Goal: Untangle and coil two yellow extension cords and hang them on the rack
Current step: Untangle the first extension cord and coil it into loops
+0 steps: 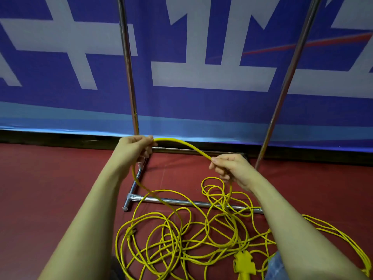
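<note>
The left hand (134, 147) is raised above the floor and its fingers are curled around a yellow cord (181, 144), pinching it near the thumb. The right hand (230, 168) is lower and to the right, and it also grips the same cord with curled fingers. Between the two hands the cord makes a short arch. From the left hand it hangs down in a curve, and from the right hand it drops straight, and both parts go into the tangled pile of cords (181, 239) on the red floor (50, 178), just below and in front of the hands. A yellow socket block (244, 263) lies at the near edge of the pile. The pile lies partly over the low bar of the metal rack (181, 202), whose two poles stand before a blue banner (201, 108).
</note>
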`<state>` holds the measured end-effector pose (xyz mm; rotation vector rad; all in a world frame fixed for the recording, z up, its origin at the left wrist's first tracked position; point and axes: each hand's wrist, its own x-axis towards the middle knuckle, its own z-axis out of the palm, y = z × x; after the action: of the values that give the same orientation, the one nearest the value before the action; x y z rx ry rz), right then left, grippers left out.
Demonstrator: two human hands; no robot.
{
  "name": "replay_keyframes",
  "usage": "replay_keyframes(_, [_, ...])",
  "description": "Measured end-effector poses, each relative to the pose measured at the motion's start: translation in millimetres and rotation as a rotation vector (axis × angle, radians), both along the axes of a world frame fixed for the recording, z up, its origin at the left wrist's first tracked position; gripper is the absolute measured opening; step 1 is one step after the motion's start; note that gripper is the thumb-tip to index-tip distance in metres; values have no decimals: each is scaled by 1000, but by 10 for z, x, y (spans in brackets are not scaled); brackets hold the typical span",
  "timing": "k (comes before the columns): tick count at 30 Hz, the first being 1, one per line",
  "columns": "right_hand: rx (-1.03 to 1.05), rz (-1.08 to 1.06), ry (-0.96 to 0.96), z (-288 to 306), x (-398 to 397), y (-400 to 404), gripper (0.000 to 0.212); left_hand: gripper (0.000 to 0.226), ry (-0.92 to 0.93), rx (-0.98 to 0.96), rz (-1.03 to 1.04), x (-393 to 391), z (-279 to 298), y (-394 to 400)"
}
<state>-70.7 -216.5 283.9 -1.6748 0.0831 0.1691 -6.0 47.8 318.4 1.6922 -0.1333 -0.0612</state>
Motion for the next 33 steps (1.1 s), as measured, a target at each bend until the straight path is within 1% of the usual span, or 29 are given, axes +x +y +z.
replay_keyframes(1, [4, -19, -5, -13, 7, -15, 27, 24, 16, 76, -40, -14, -3, 0])
replay_keyframes(3, [-20, -32, -25, 11, 10, -30, 26, 22, 24, 163, -135, -48, 10, -37])
replay_keyframes(6, [-62, 0, -75, 95, 14, 25, 24, 24, -23, 291, -295, -130, 67, -175])
replay_keyframes(8, [-73, 29, -114, 178, 14, 113, 23, 22, -59, 341, -368, -202, 73, -302])
replay_keyframes(10, [-95, 58, -156, 253, 13, 198, 23, 19, -99, 350, -373, -264, 65, -417])
replay_keyframes(11, [-106, 67, -172, 277, 11, 222, 23, 19, -114, 327, -331, -280, 72, -455])
replay_keyframes(13, [-100, 75, -179, 286, -2, 223, 23, 21, -150, 249, -184, -264, 89, -471])
replay_keyframes(16, [-25, 55, -169, 222, -9, 147, 24, 22, -194, 128, 27, -171, 97, -373])
replay_keyframes(21, [-78, 38, -170, 133, -18, 42, 20, 19, -179, -5, 235, -89, 22, -264])
replay_keyframes(24, [-87, 9, -141, 77, -33, -19, 18, 17, -130, -89, 294, -64, -11, -214])
replay_keyframes(25, [-86, -8, -129, 58, -37, -42, 18, 17, -95, -98, 274, -56, -19, -190])
replay_keyframes(27, [-99, -51, -121, 22, -37, -93, 20, 19, 4, -62, 149, -42, -49, -138])
replay_keyframes(30, [-55, -92, -127, -7, -34, -162, 22, 20, 154, 150, -82, -69, -73, -74])
replay_keyframes(31, [-42, -90, -129, 7, -36, -176, 21, 22, 195, 177, -141, -87, -73, -71])
replay_keyframes(33, [-51, -57, -143, 74, -44, -159, 20, 26, 244, 157, -240, -124, -55, -108])
